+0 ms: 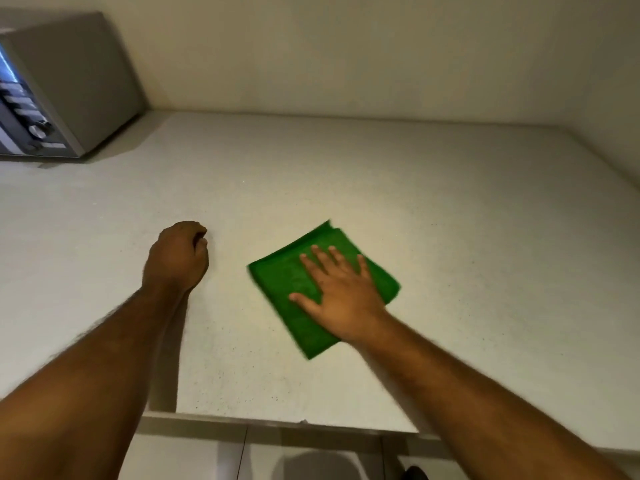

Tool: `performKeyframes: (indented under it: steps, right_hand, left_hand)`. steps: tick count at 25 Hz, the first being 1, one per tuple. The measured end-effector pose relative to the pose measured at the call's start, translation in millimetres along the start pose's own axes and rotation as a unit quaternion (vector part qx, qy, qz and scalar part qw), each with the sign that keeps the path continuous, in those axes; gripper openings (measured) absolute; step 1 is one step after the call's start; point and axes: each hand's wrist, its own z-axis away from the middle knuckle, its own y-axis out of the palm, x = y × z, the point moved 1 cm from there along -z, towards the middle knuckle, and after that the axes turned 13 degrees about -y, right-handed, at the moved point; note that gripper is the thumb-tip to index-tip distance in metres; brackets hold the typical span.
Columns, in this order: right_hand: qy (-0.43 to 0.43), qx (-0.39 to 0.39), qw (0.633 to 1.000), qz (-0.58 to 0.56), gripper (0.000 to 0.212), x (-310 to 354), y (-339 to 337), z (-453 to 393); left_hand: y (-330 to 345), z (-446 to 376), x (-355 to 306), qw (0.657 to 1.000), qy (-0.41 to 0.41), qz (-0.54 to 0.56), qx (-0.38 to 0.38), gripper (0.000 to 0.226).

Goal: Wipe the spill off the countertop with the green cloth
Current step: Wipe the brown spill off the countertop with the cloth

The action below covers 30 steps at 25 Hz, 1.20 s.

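Observation:
A folded green cloth lies flat on the pale speckled countertop, a little right of the middle. My right hand presses on it palm down, fingers spread, covering its right half. To the left of the cloth, my left hand rests on the counter as a closed fist with nothing in it. No spill stands out on the surface; the cloth's edges look slightly blurred.
A grey microwave with a knob and buttons stands at the back left against the wall. Walls close the counter at the back and the right. The counter's front edge runs below my arms, with cabinet fronts under it.

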Motion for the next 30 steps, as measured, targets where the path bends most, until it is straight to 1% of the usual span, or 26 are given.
performKeyframes:
  steps: [3, 5, 6, 8, 10, 11, 13, 15, 17, 19, 22, 25, 27, 30]
  right_hand:
    - [0.134, -0.02, 0.99, 0.04, 0.095, -103, -24, 36]
    - [0.233, -0.013, 0.972, 0.04, 0.099, -166, -44, 55]
    - [0.271, -0.005, 0.962, 0.038, 0.098, -186, -49, 59]
    - [0.319, 0.003, 0.947, 0.037, 0.098, -197, -48, 52]
    - [0.336, -0.001, 0.941, 0.032, 0.101, -175, -43, 27]
    - [0.33, 0.001, 0.944, 0.024, 0.102, -153, -42, 10]
    - [0.278, 0.007, 0.96, 0.006, 0.106, -94, -38, -23]
    - [0.187, 0.014, 0.982, -0.002, 0.112, -22, -23, -44]
    - [0.073, 0.035, 0.997, -0.014, 0.118, 44, -2, -49]
    - [-0.003, 0.034, 0.999, -0.023, 0.116, 71, 8, -41]
    - [-0.049, 0.009, 0.999, -0.02, 0.103, 42, 4, -16]
    - [-0.054, 0.002, 0.999, -0.004, 0.098, -16, -6, 14]
    - [-0.006, 0.006, 1.0, 0.013, 0.1, -63, -18, 24]
    - [0.119, 0.009, 0.992, 0.03, 0.107, -115, -36, 21]
  left_hand:
    - [-1, 6, -4, 1.0, 0.001, -0.017, 0.01, 0.032]
    - [1, 10, -2, 0.998, 0.018, -0.048, 0.039, 0.043]
    - [1, 11, -1, 0.997, 0.019, -0.062, 0.048, 0.048]
    - [0, 12, -1, 0.996, 0.025, -0.073, 0.049, 0.051]
    - [-2, 12, -3, 0.996, 0.025, -0.071, 0.041, 0.053]
    - [-1, 11, -4, 0.996, 0.025, -0.072, 0.039, 0.053]
    - [3, 10, -2, 0.996, 0.027, -0.072, 0.04, 0.055]
    - [6, 7, -1, 0.997, 0.031, -0.06, 0.038, 0.058]
    - [5, 6, 0, 0.998, 0.028, -0.046, 0.03, 0.065]
    - [5, 6, 3, 0.999, 0.022, -0.035, 0.028, 0.068]
    - [5, 6, 5, 0.999, 0.022, -0.027, 0.024, 0.061]
    - [9, 6, 7, 0.999, 0.026, -0.036, 0.026, 0.052]
    - [9, 4, 10, 0.999, 0.02, -0.041, 0.024, 0.051]
    - [9, 6, 9, 0.999, 0.025, -0.044, 0.02, 0.049]
